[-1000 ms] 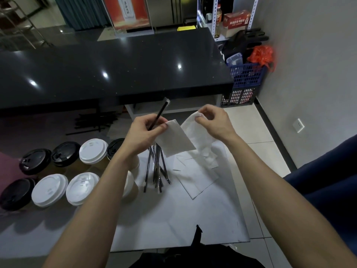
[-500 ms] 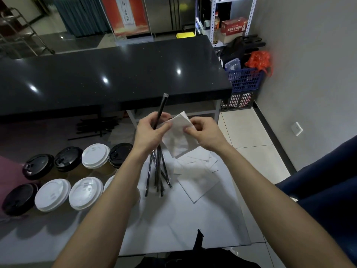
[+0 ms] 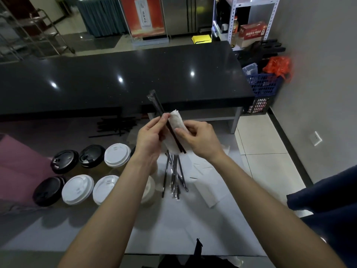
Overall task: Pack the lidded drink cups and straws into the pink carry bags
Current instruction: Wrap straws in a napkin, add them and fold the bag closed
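Note:
My left hand (image 3: 149, 135) pinches a black wrapped straw (image 3: 157, 105) that slants up to the left, together with a white napkin (image 3: 176, 120). My right hand (image 3: 201, 139) grips the same napkin, which is folded around the straw. Below the hands several more wrapped straws (image 3: 174, 176) lie on the white table (image 3: 193, 229). Lidded drink cups stand in two rows at the left, some with black lids (image 3: 64, 161) and some with white lids (image 3: 78, 189). A pink carry bag (image 3: 17, 165) shows at the far left edge.
More white napkins (image 3: 209, 180) lie right of the loose straws. A long black counter (image 3: 119, 78) runs across behind the table. A blue crate (image 3: 264, 86) and an orange bag (image 3: 278, 66) sit by the right wall. Dark blue cloth (image 3: 328, 200) is at the right edge.
The napkin, held spread out between both hands a second ago, is now folded narrow against the straw. My hands have come together and the straw's top has tipped from right to left.

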`<state>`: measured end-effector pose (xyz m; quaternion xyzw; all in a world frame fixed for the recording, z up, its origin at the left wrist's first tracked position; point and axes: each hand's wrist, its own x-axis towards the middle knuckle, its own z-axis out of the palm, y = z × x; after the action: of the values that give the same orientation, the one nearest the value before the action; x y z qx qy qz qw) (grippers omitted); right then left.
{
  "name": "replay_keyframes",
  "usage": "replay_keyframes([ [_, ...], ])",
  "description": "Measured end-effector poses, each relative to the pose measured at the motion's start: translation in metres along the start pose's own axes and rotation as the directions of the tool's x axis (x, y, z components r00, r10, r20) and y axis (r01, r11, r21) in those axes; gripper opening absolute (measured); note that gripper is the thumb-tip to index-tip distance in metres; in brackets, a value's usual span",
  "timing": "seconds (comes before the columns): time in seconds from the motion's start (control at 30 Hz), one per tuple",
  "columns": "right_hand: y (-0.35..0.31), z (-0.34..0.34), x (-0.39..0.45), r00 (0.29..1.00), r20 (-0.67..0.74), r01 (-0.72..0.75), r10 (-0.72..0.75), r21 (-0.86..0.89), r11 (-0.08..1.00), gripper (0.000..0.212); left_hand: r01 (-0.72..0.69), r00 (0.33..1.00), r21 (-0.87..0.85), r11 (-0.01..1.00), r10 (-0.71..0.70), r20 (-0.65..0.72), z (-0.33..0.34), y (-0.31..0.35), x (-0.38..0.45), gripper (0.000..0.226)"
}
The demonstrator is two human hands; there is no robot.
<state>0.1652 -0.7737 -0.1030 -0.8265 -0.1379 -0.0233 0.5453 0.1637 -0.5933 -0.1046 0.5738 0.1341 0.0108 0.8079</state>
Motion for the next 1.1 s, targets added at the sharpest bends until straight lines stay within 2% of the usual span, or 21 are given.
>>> replay_keyframes([
  [0.07,-0.014,0.010,0.004,1.000,0.003,0.026,-0.026,-0.020,0.999,0.016,-0.025,0.999,-0.008,1.000,0.024,-0.025,-0.010,0.012,-0.005,0.033],
  [0.13,-0.030,0.020,0.009,0.999,0.002,0.040,-0.040,-0.029,0.999,0.011,-0.049,0.998,0.002,0.999,0.049,-0.047,-0.022,0.027,-0.009,0.023],
  [0.23,-0.058,0.039,0.017,0.996,0.066,0.069,-0.066,-0.048,0.996,0.015,-0.095,0.993,0.026,0.995,0.097,-0.063,-0.046,0.055,-0.012,0.018],
  [0.4,-0.115,0.078,0.036,0.995,-0.002,0.101,-0.101,-0.088,0.991,0.013,-0.215,0.977,0.107,0.971,0.213,0.028,-0.102,0.117,-0.018,0.024],
  [0.53,-0.181,0.124,0.051,0.977,-0.066,0.197,-0.203,-0.082,0.977,0.009,-0.427,0.904,0.301,0.852,0.405,0.137,-0.185,0.190,-0.032,0.020],
  [0.63,-0.228,0.181,0.056,0.963,-0.095,0.248,-0.253,-0.062,0.967,0.008,-0.529,0.848,0.413,0.741,0.475,0.234,-0.261,0.239,-0.051,0.019],
  [0.77,-0.280,0.267,0.056,0.962,-0.101,0.257,-0.255,0.010,0.966,0.008,-0.507,0.861,0.503,0.700,0.434,0.265,-0.365,0.284,-0.075,0.016],
  [0.87,-0.309,0.328,0.056,0.959,-0.093,0.270,-0.266,0.031,0.962,0.016,-0.477,0.876,0.577,0.663,0.411,0.252,-0.439,0.305,-0.079,0.015],
  [1.0,-0.337,0.384,0.057,0.959,-0.074,0.277,-0.274,0.029,0.961,0.019,-0.456,0.870,0.740,0.495,0.422,0.254,-0.523,0.319,-0.071,0.012],
  [1.1,-0.347,0.416,0.057,0.962,-0.015,0.273,-0.272,0.078,0.959,0.023,-0.421,0.873,0.870,0.256,0.373,0.313,-0.570,0.320,-0.062,0.014],
])
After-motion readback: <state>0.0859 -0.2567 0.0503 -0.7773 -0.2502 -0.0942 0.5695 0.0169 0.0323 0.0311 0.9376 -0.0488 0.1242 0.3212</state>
